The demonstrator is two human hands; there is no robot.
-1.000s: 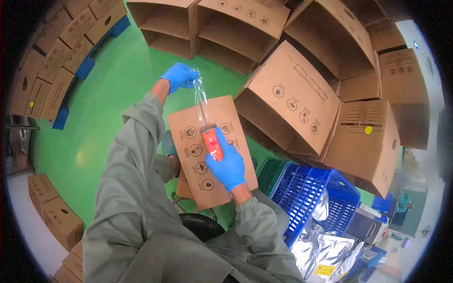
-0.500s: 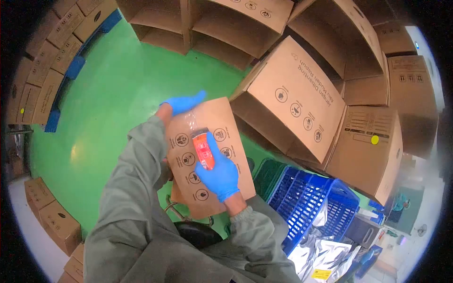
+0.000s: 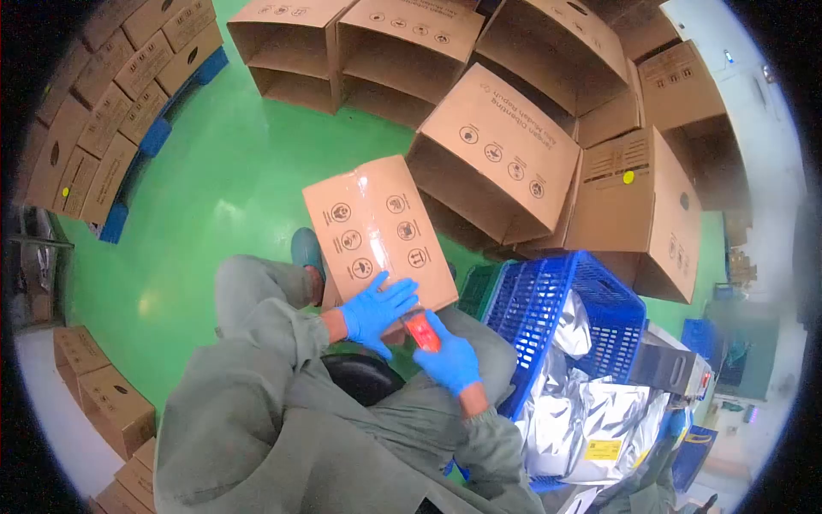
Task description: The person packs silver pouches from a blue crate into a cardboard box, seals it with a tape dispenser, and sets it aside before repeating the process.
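A brown cardboard carton (image 3: pixel 330 248) with printed handling symbols stands tilted in front of my knees. Clear shiny tape (image 3: pixel 373 224) runs down the middle seam of its upper face. My left hand (image 3: pixel 377 313), in a blue glove, lies at the carton's near edge with its fingers spread. Just right of it, my right hand (image 3: pixel 449 358), also gloved in blue, grips an orange-red tape dispenser (image 3: pixel 422 332) at that same edge. The dispenser's far end is partly hidden near the left hand.
At the right stands a blue plastic crate (image 3: pixel 535 321) with silver foil pouches (image 3: pixel 556 420), beside a green crate (image 3: pixel 479 287). Large open cartons (image 3: pixel 492 154) line the far side. Stacked cartons (image 3: pixel 111 111) rest on a blue pallet (image 3: pixel 154 137) at the left. The floor (image 3: pixel 197 197) is green.
The tape dispenser and my right hand have come down the carton to its near edge, with tape now along the seam. My left hand has moved from the far edge to the near edge.
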